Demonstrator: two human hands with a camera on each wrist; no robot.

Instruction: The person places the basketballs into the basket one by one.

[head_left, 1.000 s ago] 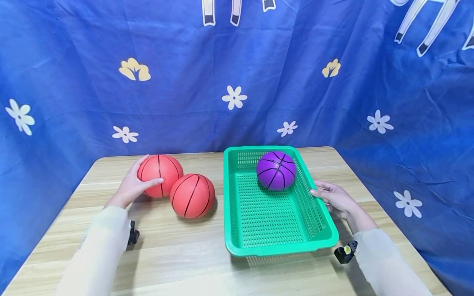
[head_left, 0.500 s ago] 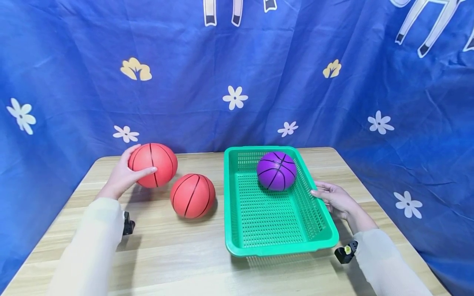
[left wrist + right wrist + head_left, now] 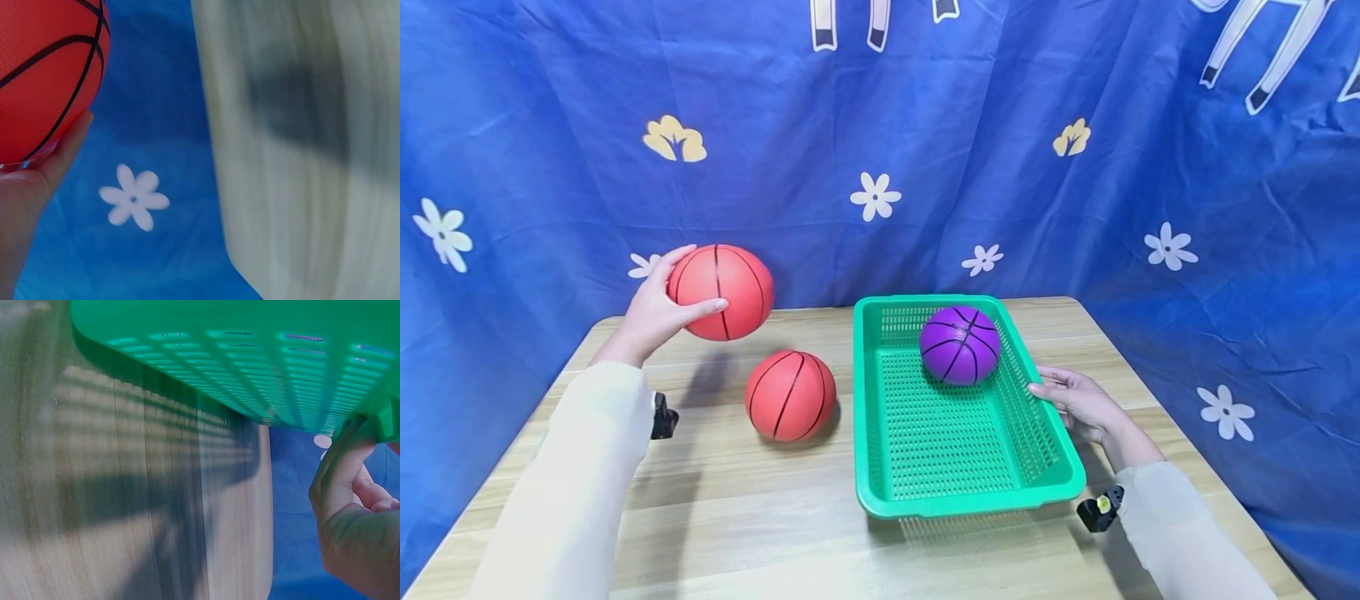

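My left hand (image 3: 653, 315) grips a red toy basketball (image 3: 730, 292), thumb across its front and fingers behind its left side. The ball is raised off the table, its shadow on the wood below; the left wrist view shows the same ball (image 3: 47, 75) at the upper left. A second red basketball (image 3: 790, 397) rests on the table, left of a green plastic basket (image 3: 970, 506). Inside that basket, toward its back right, sits a purple basketball (image 3: 959, 345). My right hand (image 3: 1084, 407) holds the basket's right rim, thumb on top and fingers underneath, seen also in the right wrist view.
The light wooden table (image 3: 752, 517) ends at the back and sides against a blue cloth (image 3: 760, 167) printed with white flowers. The basket's side walls are slotted. Small black cameras (image 3: 1100, 510) sit at both wrists.
My left hand has lifted the red basketball off the table, first away to the left from the other red ball, then upward. The right hand and basket stay put.
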